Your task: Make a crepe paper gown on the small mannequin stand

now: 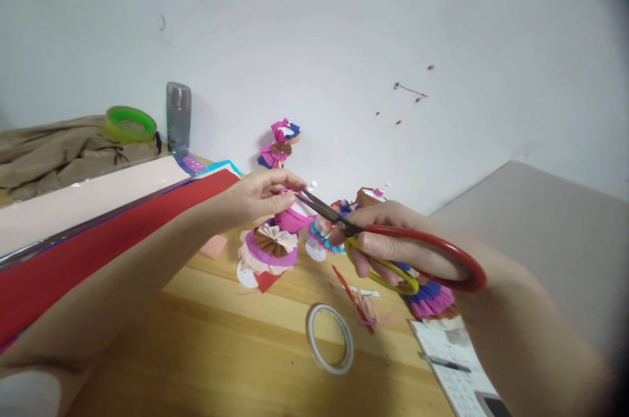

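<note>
My right hand (381, 233) is wrapped round a pair of scissors (417, 237) with one red and one yellow handle loop. The dark blades point left and stand slightly apart, their tips at the fingertips of my left hand (272, 191). That hand is closed in a pinch; what lies between its fingers is too small to make out. Just below it stands a crepe paper dress figure (269, 246) with a pink top and a brown and cream pleated fan. Another paper figure (325, 233), in blue and peach, is partly hidden behind the scissors.
A tape roll (309, 338) lies on the wooden table beside red paper scraps (354, 299). Long paper sheets (122, 233) stretch along the left. Behind them are a flask (178, 119) and green tape (109, 128) on brown cloth. A printed sheet (447, 371) lies at right.
</note>
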A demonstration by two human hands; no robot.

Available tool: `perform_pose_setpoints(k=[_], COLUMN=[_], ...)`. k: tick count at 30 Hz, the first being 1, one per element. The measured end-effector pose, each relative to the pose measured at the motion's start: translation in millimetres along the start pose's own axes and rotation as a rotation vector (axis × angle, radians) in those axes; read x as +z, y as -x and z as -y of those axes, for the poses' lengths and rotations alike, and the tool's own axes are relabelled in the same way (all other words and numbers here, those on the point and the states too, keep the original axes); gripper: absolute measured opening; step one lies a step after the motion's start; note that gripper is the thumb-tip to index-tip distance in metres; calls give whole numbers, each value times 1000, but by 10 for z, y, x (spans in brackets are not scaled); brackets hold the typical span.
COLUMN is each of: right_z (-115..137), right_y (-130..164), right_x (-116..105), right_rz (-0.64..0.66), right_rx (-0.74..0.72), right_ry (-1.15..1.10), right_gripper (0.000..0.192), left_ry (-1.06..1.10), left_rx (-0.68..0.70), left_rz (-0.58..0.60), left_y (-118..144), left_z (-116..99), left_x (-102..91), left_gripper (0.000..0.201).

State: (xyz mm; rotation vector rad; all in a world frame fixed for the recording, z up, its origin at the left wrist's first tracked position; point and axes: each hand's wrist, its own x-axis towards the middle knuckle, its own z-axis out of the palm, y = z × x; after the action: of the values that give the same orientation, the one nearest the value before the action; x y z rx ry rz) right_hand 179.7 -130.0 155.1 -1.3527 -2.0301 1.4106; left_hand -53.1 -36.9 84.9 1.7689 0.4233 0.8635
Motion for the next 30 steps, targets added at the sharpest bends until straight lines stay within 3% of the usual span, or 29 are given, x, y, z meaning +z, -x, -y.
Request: perform_pose_setpoints(k=[14,24,30], right_z=[-183,83,5], right_y=[98,2,78], right_x=[-72,46,-25], right_rz=[-11,4,-26], right_rx=[35,33,-7], right_ry=[-42,17,26], right_gripper=[44,44,40], left_ry=[-97,-94,-135], left_rx=[37,44,62], left_rz=[-36,50,41], left_y=[-32,-32,-24], left_z=[59,91,52], left_x=[1,-44,-28], left_gripper=[32,40,36])
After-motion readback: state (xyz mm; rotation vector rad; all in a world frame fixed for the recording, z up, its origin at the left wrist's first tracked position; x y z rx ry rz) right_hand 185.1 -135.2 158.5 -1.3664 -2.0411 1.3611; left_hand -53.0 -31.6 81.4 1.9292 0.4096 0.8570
